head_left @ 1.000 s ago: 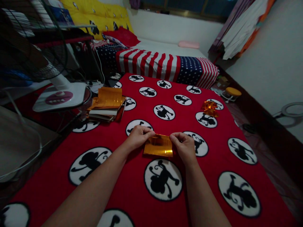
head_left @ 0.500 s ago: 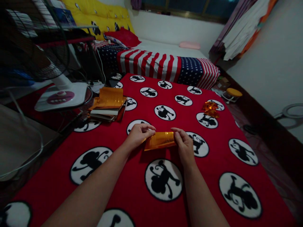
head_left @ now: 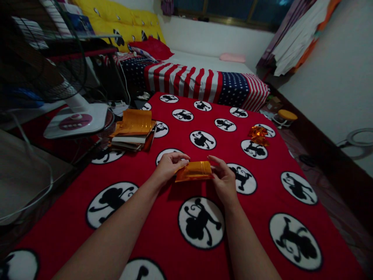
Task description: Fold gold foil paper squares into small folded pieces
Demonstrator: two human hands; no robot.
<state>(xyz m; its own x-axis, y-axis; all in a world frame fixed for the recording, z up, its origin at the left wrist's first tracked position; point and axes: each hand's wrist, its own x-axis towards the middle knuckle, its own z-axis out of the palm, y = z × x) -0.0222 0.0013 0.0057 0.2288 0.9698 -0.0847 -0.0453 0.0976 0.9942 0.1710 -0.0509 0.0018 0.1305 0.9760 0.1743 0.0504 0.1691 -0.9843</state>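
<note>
Evidently, left hand (head_left: 169, 168) pinches left end of gold foil sheet (head_left: 194, 171), seemingly to steady it. Right hand (head_left: 225, 182) loosely spread at right edge; cannot tell whether it grips. Sheet between 2 hands, just above red monkey-print blanket (head_left: 151, 241), probably central for even reach. Foil-topped paper stack (head_left: 136, 122) left, shiny foil pieces (head_left: 258, 135) right, both likely set aside, out of way.

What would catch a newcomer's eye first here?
Probably the red monkey-print blanket, which fills the foreground. Near its middle, a shiny gold sheet is pinched by the left hand, with the right hand at its right edge. Beyond the blanket, a striped, starred cover stands out at the back.
</note>
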